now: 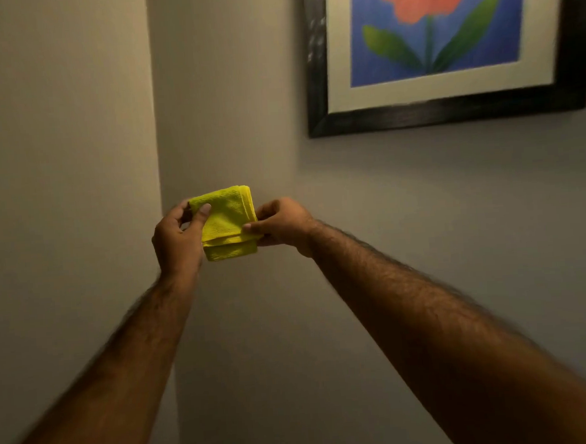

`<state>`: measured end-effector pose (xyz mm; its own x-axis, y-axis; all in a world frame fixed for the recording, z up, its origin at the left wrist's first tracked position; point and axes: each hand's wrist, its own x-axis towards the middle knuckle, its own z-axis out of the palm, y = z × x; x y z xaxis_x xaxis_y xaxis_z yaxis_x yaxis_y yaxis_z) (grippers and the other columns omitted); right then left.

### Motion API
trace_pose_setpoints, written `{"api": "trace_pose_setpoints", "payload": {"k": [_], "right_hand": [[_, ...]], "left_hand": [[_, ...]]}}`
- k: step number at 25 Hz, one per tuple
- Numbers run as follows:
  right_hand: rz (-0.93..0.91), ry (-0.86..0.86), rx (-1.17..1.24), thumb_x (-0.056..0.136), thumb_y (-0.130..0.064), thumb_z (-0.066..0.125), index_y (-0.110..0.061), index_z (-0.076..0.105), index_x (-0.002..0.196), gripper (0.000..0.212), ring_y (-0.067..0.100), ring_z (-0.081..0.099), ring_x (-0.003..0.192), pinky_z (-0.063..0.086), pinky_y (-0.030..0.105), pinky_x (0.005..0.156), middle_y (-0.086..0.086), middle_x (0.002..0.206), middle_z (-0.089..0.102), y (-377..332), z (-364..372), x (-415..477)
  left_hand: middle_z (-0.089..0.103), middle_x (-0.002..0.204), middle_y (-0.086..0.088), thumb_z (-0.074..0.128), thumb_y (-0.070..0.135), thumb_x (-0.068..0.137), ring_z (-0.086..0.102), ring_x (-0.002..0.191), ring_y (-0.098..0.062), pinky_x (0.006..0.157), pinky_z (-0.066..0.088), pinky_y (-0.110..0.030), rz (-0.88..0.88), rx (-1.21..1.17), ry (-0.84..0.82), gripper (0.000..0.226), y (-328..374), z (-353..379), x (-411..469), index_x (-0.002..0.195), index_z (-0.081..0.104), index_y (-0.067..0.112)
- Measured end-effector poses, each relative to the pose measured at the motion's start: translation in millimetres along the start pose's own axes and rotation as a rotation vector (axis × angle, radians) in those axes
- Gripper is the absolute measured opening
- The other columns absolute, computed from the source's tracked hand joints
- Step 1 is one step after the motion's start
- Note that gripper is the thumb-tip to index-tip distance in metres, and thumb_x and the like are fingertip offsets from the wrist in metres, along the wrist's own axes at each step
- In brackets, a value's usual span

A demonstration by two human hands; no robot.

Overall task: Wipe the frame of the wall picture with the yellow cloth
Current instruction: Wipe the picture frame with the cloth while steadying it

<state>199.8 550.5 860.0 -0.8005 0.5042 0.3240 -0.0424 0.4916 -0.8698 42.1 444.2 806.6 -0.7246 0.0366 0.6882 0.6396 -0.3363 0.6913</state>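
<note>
Plain grey wall (pixel 421 214) corner, folded cloth held up in both hands.
The left hand (pixel 177 237) and right hand (pixel 279 224) pinch opposite edges of the folded yellow microfibre cloth (pixel 228 222) between them; the black wooden picture frame (pixel 449 109) hangs above the right hand, untouched.

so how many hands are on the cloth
2. The left hand pinches the cloth at its upper left corner; the right hand pinches its right edge.

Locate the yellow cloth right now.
Head view, center: the folded yellow cloth is pinched between the left hand and right hand, below-left of the black picture frame.
</note>
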Motion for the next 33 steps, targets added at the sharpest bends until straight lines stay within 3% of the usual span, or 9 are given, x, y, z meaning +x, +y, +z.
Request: {"api": "trace_pose_setpoints", "payload": {"k": [3, 6, 10, 15, 19, 22, 25, 29, 33], "right_hand": [[-0.042, 0.128, -0.073, 0.085, -0.009, 0.079, 0.006, 0.067, 0.121, 0.041, 0.030, 0.074, 0.100, 0.064, 0.039, 0.085, 0.021, 0.116, 0.072, -45.2, -60.5, -15.0], [-0.165, 0.261, -0.150, 0.083, -0.020, 0.082, 0.001, 0.072, 0.112, 0.037, 0.025, 0.076, 0.093, 0.064, 0.039, 0.085, 0.018, 0.107, 0.076, -91.0, -116.0, -32.1], [-0.526, 0.783, -0.686, 0.087, -0.043, 0.072, -0.012, 0.079, 0.092, 0.032, 0.015, 0.067, 0.075, 0.045, 0.026, 0.068, 0.001, 0.083, 0.075, -146.7, -201.9, -64.9], [-0.660, 1.198, -1.011, 0.091, -0.034, 0.061, -0.007, 0.070, 0.110, 0.034, 0.035, 0.063, 0.110, 0.048, 0.038, 0.090, 0.015, 0.116, 0.070, -169.5, -329.8, -106.7], [-0.433, 1.197, -1.273, 0.097, -0.044, 0.055, -0.006, 0.046, 0.148, 0.065, 0.032, 0.030, 0.153, 0.033, 0.045, 0.119, 0.015, 0.161, 0.039, -145.2, -387.7, -118.6], [-0.311, 1.107, -1.366, 0.095, -0.064, 0.041, -0.012, 0.021, 0.162, 0.087, 0.022, 0.009, 0.160, 0.020, 0.044, 0.127, 0.005, 0.172, 0.013, -123.7, -405.2, -113.6], [-0.278, 1.090, -1.315, 0.089, -0.079, 0.030, -0.015, 0.007, 0.164, 0.101, 0.015, -0.002, 0.160, 0.013, 0.040, 0.127, -0.001, 0.173, -0.005, -101.6, -410.4, -99.5], [-0.329, 1.163, -1.291, 0.085, -0.086, 0.017, -0.012, -0.002, 0.163, 0.110, 0.013, -0.012, 0.159, 0.005, 0.036, 0.129, 0.001, 0.172, -0.014, -80.3, -409.9, -77.6], [-0.392, 1.286, -1.343, 0.088, -0.083, 0.014, -0.007, 0.004, 0.163, 0.108, 0.018, -0.005, 0.160, 0.004, 0.034, 0.128, 0.007, 0.173, -0.005, -65.9, -412.0, -68.2]], "left_hand": [[0.073, 0.110, -0.005, 0.074, 0.048, 0.081, 0.067, 0.097, -0.016, 0.085, 0.056, -0.028, 0.057, -0.108, -0.038, 0.053, 56.2, 52.5, 14.3, 0.123, 0.068, 0.016], [0.071, 0.107, -0.001, 0.072, 0.048, 0.083, 0.067, 0.099, -0.018, 0.087, 0.056, -0.032, 0.153, -0.177, -0.056, 0.049, 120.5, 94.9, 35.6, 0.122, 0.068, 0.017], [0.072, 0.108, -0.004, 0.068, 0.047, 0.086, 0.066, 0.096, -0.022, 0.088, 0.056, -0.036, 0.248, -0.234, 0.001, 0.044, 205.5, 131.6, 87.0, 0.117, 0.067, 0.016], [0.068, 0.115, -0.006, 0.060, 0.039, 0.094, 0.057, 0.094, -0.018, 0.080, 0.046, -0.028, 0.357, -0.119, 0.045, 0.034, 266.3, 183.7, 128.3, 0.117, 0.062, 0.014], [0.067, 0.121, -0.011, 0.058, 0.034, 0.096, 0.061, 0.102, -0.024, 0.080, 0.042, -0.027, 0.332, -0.065, 0.061, 0.034, 261.7, 218.8, 136.7, 0.119, 0.059, 0.009], [0.066, 0.120, -0.015, 0.061, 0.030, 0.095, 0.063, 0.108, -0.030, 0.078, 0.042, -0.027, 0.387, -0.031, 0.092, 0.034, 259.3, 235.0, 138.6, 0.117, 0.057, 0.005], [0.055, 0.129, -0.015, 0.071, 0.034, 0.086, 0.054, 0.118, -0.031, 0.087, 0.045, -0.037, 0.572, 0.197, 0.194, 0.045, 256.0, 243.4, 134.3, 0.119, 0.052, 0.009], [0.066, 0.110, -0.019, 0.056, 0.011, 0.092, 0.060, 0.104, -0.040, 0.087, 0.051, -0.048, 0.985, 0.375, 0.125, 0.018, 254.7, 248.9, 129.6, 0.103, 0.069, 0.005], [0.047, 0.151, -0.024, 0.045, 0.032, 0.103, 0.043, 0.142, -0.038, 0.119, 0.034, -0.045, 0.990, 0.435, -0.048, 0.055, 217.4, 255.4, 101.0, 0.143, 0.047, -0.004]]}}
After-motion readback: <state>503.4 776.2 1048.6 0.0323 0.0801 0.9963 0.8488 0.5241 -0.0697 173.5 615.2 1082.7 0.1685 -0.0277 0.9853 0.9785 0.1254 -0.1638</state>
